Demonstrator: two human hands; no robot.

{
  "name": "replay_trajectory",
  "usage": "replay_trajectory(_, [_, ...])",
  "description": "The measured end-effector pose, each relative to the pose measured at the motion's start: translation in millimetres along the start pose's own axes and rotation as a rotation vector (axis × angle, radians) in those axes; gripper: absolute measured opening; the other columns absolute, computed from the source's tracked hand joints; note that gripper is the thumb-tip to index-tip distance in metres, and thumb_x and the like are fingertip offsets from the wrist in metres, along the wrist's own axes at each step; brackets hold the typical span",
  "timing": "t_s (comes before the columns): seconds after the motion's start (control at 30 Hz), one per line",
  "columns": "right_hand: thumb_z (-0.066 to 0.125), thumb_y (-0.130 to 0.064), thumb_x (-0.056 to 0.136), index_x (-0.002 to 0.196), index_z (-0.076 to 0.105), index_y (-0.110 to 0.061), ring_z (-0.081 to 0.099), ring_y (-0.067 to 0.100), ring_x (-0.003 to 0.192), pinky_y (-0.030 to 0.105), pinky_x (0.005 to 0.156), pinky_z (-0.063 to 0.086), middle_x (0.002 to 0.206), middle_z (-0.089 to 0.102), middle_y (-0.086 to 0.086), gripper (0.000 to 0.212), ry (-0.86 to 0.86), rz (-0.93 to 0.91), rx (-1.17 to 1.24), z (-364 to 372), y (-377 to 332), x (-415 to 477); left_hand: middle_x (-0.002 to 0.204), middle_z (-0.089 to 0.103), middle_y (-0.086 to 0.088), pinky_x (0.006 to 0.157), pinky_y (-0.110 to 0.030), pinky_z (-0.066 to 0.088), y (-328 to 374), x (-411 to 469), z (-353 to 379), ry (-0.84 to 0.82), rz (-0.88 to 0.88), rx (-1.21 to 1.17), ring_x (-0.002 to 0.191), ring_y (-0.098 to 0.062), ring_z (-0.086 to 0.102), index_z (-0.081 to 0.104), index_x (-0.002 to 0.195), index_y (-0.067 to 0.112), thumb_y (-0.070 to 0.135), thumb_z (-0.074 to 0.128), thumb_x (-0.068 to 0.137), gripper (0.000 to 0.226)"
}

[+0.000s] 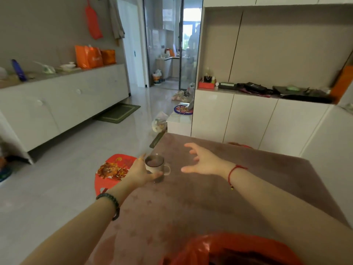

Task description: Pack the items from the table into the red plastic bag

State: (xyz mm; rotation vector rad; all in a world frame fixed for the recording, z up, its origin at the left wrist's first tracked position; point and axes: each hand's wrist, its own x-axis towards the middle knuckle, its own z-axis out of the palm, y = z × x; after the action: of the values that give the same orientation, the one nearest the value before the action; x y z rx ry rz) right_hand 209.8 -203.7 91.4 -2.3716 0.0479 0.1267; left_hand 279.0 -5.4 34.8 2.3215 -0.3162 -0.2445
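Red bag (229, 249) lies open at near worktop (248, 188) edge; mug (154, 165) not yet packed, left hand (140, 172) grip wrapped round it, right hand (206, 159) grip spread, empty

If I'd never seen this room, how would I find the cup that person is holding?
Start at the brownish table in the foreground. Near its left edge, beside a red stool, the left hand grips a glass mug. It is the only see-through thing there, with a side handle.

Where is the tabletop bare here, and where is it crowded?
Bare cloth lies between the glass mug in the left hand and the red bag, and right of the right hand. The bag crowds the near edge.
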Motion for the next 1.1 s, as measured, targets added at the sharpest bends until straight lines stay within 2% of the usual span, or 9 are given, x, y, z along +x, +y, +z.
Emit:
replay_trajectory(0.1, [0.077, -0.028, 0.073, 0.146, 0.017, -0.024, 0.032, 0.022, 0.138, 0.031, 0.109, 0.031, 0.152, 0.027, 0.006, 0.094, -0.052, 0.020, -0.006, 21.4, 22.6, 51.6, 0.154, 0.022, -0.011, 0.111, -0.043, 0.034, -26.6, 51.6, 12.4, 0.001, -0.138, 0.036, 0.139, -0.030, 0.029, 0.003, 0.148, 0.014, 0.043, 0.080, 0.063, 0.118])
replay_trajectory(0.2, [0.078, -0.032, 0.072, 0.147, 0.013, -0.025, 0.028, 0.021, 0.140, 0.032, 0.111, 0.028, 0.153, 0.025, 0.005, 0.100, -0.067, 0.033, -0.007, 44.3, 45.1, 88.5, 0.152, 0.026, -0.011, 0.110, -0.044, 0.036, -47.5, 90.9, 31.3, -0.001, -0.167, -0.094, 0.137, -0.029, 0.033, 0.000, 0.148, 0.015, 0.038, 0.085, 0.055, 0.128])
replay_trajectory(0.3, [0.078, -0.031, 0.072, 0.148, 0.011, -0.026, 0.027, 0.023, 0.139, 0.036, 0.112, 0.031, 0.154, 0.023, 0.003, 0.101, -0.065, 0.054, 0.060, 68.4, 62.2, 108.3, 0.146, 0.037, -0.011, 0.110, -0.039, 0.035, -61.8, 112.2, 52.2, 0.041, -0.130, -0.236, 0.135, -0.027, 0.037, 0.010, 0.147, 0.010, 0.020, 0.086, 0.058, 0.117])
replay_trajectory(0.43, [0.078, -0.028, 0.072, 0.148, 0.008, -0.024, 0.026, 0.023, 0.140, 0.037, 0.113, 0.030, 0.155, 0.020, 0.002, 0.103, -0.051, 0.070, 0.130, 93.3, 78.5, 114.0, 0.130, 0.055, -0.008, 0.103, -0.037, 0.043, -66.4, 115.2, 65.3, 0.184, -0.055, -0.256, 0.121, -0.025, 0.051, 0.039, 0.130, 0.012, 0.021, 0.087, 0.056, 0.089])
replay_trajectory(0.57, [0.081, -0.028, 0.068, 0.147, 0.009, -0.022, 0.029, 0.020, 0.138, 0.029, 0.107, 0.030, 0.152, 0.028, 0.001, 0.107, 0.029, 0.028, 0.152, 87.0, 71.4, 96.9, 0.121, 0.054, 0.002, 0.093, -0.022, 0.040, -39.5, 85.0, 60.3, 0.104, 0.106, -0.291, 0.109, -0.010, 0.051, 0.039, 0.131, 0.017, 0.027, 0.087, 0.056, 0.090])
replay_trajectory(0.73, [0.088, -0.022, 0.055, 0.124, 0.041, -0.032, 0.056, 0.006, 0.112, 0.025, 0.096, 0.045, 0.119, 0.058, -0.013, 0.084, 0.198, -0.156, 0.239, 41.0, 26.5, 15.8, 0.107, 0.052, 0.024, 0.086, -0.004, 0.042, 31.0, 7.6, 25.8, 0.002, 0.330, -0.324, 0.100, 0.012, 0.052, 0.038, 0.125, 0.029, 0.042, 0.086, 0.046, 0.094])
replay_trajectory(0.87, [0.088, -0.020, 0.056, 0.120, 0.047, -0.029, 0.060, -0.003, 0.103, 0.012, 0.086, 0.048, 0.110, 0.062, -0.016, 0.077, 0.291, -0.223, 0.226, -6.2, -14.7, -91.1, 0.110, 0.054, 0.024, 0.083, 0.002, 0.039, 92.7, -78.1, -5.4, -0.100, 0.505, -0.398, 0.100, 0.021, 0.051, 0.037, 0.123, 0.033, 0.054, 0.072, 0.044, 0.089])
replay_trajectory(1.0, [0.087, -0.014, 0.057, 0.123, 0.046, -0.026, 0.060, -0.006, 0.101, 0.009, 0.081, 0.049, 0.109, 0.062, -0.016, 0.079, 0.305, -0.232, 0.189, -49.3, -37.0, -206.4, 0.125, 0.046, 0.030, 0.096, -0.004, 0.037, 129.9, -161.9, -18.0, -0.285, 0.610, -0.351, 0.116, 0.019, 0.042, 0.029, 0.132, 0.036, 0.073, 0.064, 0.047, 0.099])
replay_trajectory(1.1, [0.089, -0.029, 0.053, 0.124, 0.044, -0.032, 0.058, -0.006, 0.106, 0.007, 0.085, 0.045, 0.113, 0.061, -0.017, 0.084, 0.287, -0.204, 0.070, -66.6, -36.4, -280.3, 0.143, 0.038, 0.018, 0.107, -0.010, 0.027, 136.4, -212.1, -5.7, -0.418, 0.621, -0.118, 0.128, 0.014, 0.033, 0.022, 0.143, 0.026, 0.083, 0.048, 0.056, 0.107])
